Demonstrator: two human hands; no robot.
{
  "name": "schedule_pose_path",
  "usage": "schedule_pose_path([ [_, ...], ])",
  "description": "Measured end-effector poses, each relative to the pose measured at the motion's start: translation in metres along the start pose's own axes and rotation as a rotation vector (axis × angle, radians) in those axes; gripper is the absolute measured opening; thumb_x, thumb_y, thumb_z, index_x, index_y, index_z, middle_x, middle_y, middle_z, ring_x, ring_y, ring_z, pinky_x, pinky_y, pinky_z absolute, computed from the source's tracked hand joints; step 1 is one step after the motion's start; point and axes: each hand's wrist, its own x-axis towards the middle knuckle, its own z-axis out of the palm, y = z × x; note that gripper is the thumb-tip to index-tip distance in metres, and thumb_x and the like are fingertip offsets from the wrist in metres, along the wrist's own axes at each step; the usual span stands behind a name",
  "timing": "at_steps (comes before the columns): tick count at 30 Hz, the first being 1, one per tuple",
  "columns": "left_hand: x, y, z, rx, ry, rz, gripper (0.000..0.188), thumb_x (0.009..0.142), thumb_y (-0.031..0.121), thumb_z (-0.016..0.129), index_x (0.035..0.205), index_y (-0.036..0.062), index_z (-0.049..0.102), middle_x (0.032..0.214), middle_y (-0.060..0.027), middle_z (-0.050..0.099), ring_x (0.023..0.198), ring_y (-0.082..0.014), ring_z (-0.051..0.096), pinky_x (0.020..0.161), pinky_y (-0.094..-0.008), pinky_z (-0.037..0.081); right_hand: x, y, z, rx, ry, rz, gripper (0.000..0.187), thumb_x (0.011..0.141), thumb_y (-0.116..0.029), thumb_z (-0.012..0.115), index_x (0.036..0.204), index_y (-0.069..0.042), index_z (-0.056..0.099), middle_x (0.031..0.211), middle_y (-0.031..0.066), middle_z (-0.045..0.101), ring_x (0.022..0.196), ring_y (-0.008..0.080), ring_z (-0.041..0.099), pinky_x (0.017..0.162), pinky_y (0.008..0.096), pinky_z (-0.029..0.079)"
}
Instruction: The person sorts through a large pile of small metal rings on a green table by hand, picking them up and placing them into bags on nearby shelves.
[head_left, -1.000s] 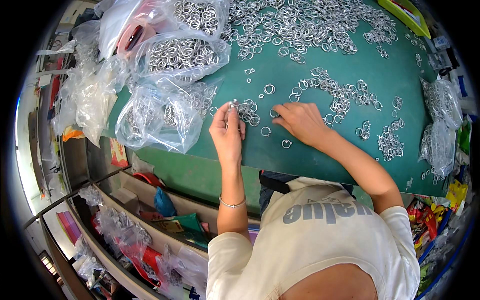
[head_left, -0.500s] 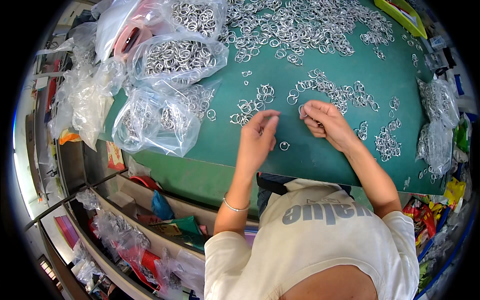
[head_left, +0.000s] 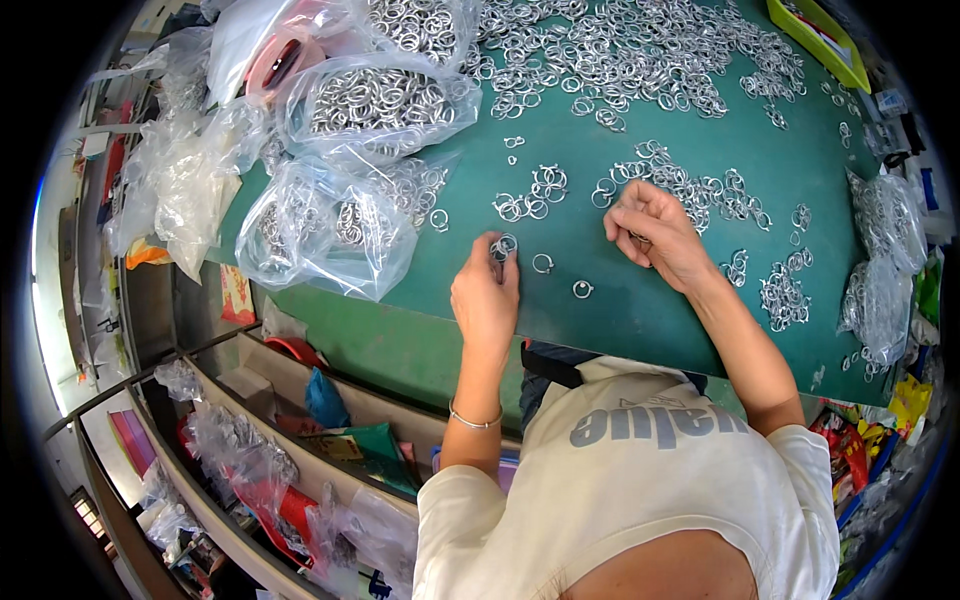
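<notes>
My left hand [head_left: 484, 300] is low over the green tabletop, with a small silver metal ring [head_left: 505, 246] between thumb and fingers. My right hand [head_left: 658, 232] is closed in a pinch beside a cluster of rings [head_left: 700, 192]; whatever its fingertips hold is hidden. Between the hands lie a single ring [head_left: 543, 263] and, nearer me, another ring [head_left: 582, 289] with a small knob. Beyond my left hand sits a small group of rings [head_left: 535, 195]. A small pile of rings [head_left: 785, 300] lies to the right of my right forearm.
A wide heap of rings [head_left: 640, 60] covers the far side of the green table [head_left: 440, 275]. Clear plastic bags of rings [head_left: 380, 105] crowd the left, near a pink tape dispenser [head_left: 283, 60]. A yellow-green tray [head_left: 825, 45] stands far right; more bagged rings [head_left: 885, 230] line the right edge.
My left hand has moved left and toward me, and a ring now shows in its fingers. A ring now lies between my hands. The ring at my right fingertips is no longer visible.
</notes>
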Motion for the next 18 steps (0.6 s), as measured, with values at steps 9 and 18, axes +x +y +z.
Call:
schedule_pose_path([
  [9,0.013,-0.014,-0.011,-1.189,-0.105,-0.4,0.023,0.092,0.018,0.047,0.097,-0.0025,0.055,0.057,0.0036,0.038,0.043,-0.0045,0.034,0.037,-0.0184,0.022,0.048,0.017,0.037,-1.078,0.145,-0.444,0.018,0.084,-0.019,0.055,0.097,-0.007,0.058,0.069,0.0047,0.054,0.057,0.0185,0.053,0.05,0.032,0.041],
  [18,0.017,0.003,-0.033,-1.344,-0.11,-0.327,0.03,0.094,0.023,0.042,0.096,-0.0033,0.056,0.058,0.0024,0.035,0.043,-0.0048,0.032,0.036,-0.018,0.022,0.038,0.006,0.011,-1.142,0.357,-0.482,0.014,0.078,-0.017,0.061,0.083,-0.004,0.061,0.061,0.01,0.058,0.058,0.0269,0.058,0.05,0.0387,0.043],
])
